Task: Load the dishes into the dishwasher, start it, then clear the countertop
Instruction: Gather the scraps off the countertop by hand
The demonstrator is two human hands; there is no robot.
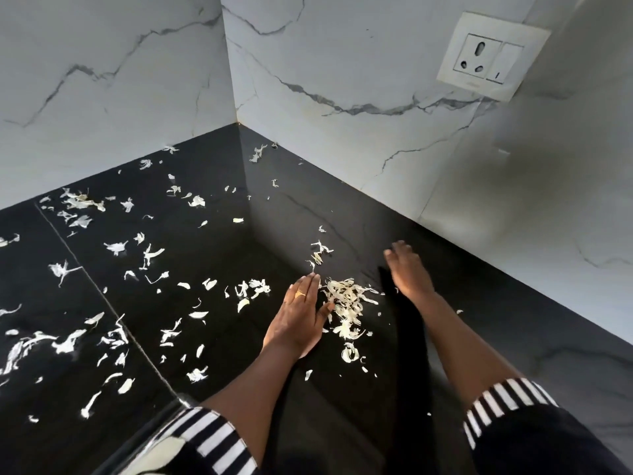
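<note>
Step in hand: clearing the countertop (342,207), judging by the two hands herding scraps together; no dishes or dishwasher are in view.
Landmark: a heap of pale peelings (346,303), thin and papery, perhaps garlic or onion skin.
Left hand (298,320): just left of the heap, resting on the black stone, fingers straight and pressed together like a blade, thumb tip touching the heap's near-left edge; a ring (300,294) on one finger.
Right hand (409,272): just right of the heap, at its far side, motion-blurred; the fingers look straight and loosely together, holding nothing, though the blur leaves that uncertain.
Loose peelings (116,247): scattered widely left of the heap, across a seam (85,269) in the stone, and a few beyond the heap toward the wall corner (237,124).
Socket (486,56): on the marble wall, well beyond and right of the heap.
Sleeves: striped cuffs (212,437) nearer than the heap, on both forearms.
Handling: the scraps are very light, limp and curl easily; they would likely skate on the glossy stone and lift with any quick sweep.
Where to take hold: pinching single flakes is slow; better to rake with the hand's edge, then cup the heap from both sides and scoop beneath it.
Risk: flakes slipping past the thumb gap.
</note>
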